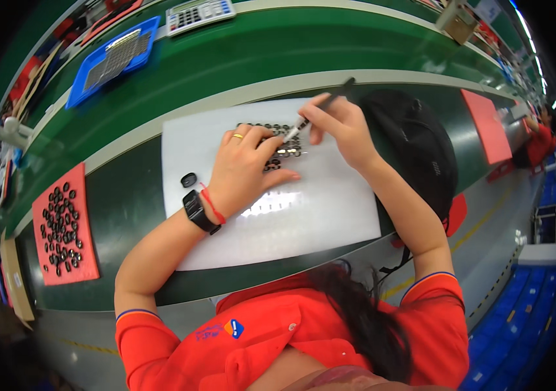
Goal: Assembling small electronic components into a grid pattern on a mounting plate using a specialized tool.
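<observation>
My right hand (338, 125) grips a thin black pen-like tool (325, 104), its tip pointing down at a cluster of small black parts (279, 130) lying on a white sheet (317, 215). My left hand (247, 166), with a gold ring, a black wrist device and a red string, rests flat on the sheet, its fingertips pressing on the parts. One loose black part (189, 179) lies on the sheet left of my wrist.
A red mat (86, 257) with several black parts lies at the left. A black bag (415, 146) sits to the right of the sheet. A blue tray (114, 60) and a calculator (198, 13) stand beyond a green belt. Another person (542, 140) works far right.
</observation>
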`<state>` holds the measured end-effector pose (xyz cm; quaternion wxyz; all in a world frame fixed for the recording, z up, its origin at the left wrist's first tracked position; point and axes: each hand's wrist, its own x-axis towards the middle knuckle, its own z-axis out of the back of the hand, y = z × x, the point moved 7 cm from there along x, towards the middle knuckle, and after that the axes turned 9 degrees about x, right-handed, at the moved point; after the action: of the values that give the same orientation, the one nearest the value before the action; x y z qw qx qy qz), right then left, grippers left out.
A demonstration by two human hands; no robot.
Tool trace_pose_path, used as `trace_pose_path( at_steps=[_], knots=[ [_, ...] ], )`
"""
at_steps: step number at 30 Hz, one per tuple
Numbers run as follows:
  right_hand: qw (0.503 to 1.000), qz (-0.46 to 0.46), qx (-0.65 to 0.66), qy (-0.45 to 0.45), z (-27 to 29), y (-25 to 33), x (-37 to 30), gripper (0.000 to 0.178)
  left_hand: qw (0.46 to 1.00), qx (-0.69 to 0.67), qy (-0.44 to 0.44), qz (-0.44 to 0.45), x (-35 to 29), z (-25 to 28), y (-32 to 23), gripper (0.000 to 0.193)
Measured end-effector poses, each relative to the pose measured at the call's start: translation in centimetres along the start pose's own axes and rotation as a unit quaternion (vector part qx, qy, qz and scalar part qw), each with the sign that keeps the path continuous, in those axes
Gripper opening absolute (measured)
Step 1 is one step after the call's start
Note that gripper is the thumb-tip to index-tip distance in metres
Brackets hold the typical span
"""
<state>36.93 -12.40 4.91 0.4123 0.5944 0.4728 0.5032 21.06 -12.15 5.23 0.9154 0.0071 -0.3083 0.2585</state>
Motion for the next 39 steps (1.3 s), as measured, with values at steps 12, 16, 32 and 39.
trace_pose_path(
  at_steps=[12,16,32,39],
  knots=[
    [0.998,-0.031,-0.051,0.036,-1.2,-0.6,-1.6,0.015,0.999,-0.046,0.013,0.009,0.1,-0.4,0.0,0.05],
    [0.993,0.026,-0.094,0.066,-1.9,0.4,-1.8,0.015,0.999,-0.048,0.013,0.013,0.0,-0.4,0.0,0.05],
    [0.99,-0.129,0.039,0.041,-0.7,-2.7,-1.0,0.018,0.962,-0.263,0.067,-0.023,-0.2,0.4,0.7,0.047],
    [0.991,-0.121,0.036,0.034,-0.7,-2.7,-1.2,0.018,0.972,-0.226,0.061,-0.016,-0.4,0.2,1.0,0.037]
  ],
)
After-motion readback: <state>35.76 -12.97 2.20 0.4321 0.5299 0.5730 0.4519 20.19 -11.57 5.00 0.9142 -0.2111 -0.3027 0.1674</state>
